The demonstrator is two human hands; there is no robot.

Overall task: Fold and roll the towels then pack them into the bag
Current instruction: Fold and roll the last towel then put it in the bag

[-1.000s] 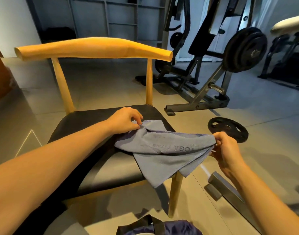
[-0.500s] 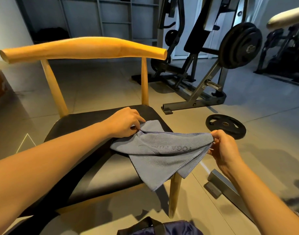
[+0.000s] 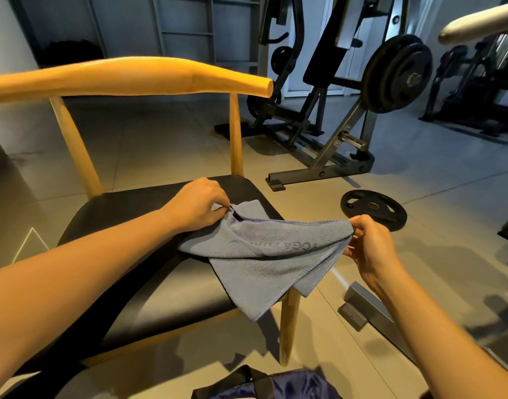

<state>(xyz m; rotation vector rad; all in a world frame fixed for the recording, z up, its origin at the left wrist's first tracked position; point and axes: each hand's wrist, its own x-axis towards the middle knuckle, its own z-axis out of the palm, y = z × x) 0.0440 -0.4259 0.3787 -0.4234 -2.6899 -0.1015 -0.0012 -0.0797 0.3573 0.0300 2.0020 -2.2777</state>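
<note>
Seen from the head camera, the grey-blue towel (image 3: 264,260) lies partly on the black seat of the wooden chair (image 3: 132,79). It sits at the seat's right front corner, and its folded layers hang over that edge beside the chair's front leg. The left hand (image 3: 198,205) is over the seat near the chair's back right post, fingers curled and pinching the towel's far corner. The right hand (image 3: 368,246) is off the chair to its right, above the floor, pinching the towel's opposite end between thumb and fingers. The cloth stretches between the two hands (lettering shows on its top layer, upside down and partly creased). Below the chair's front edge, the dark blue bag (image 3: 290,384) with black straps is partly in view. To the chair's right a black weight plate (image 3: 373,208) lies flat on the floor, and a weight machine (image 3: 396,73) stands beyond it.
</note>
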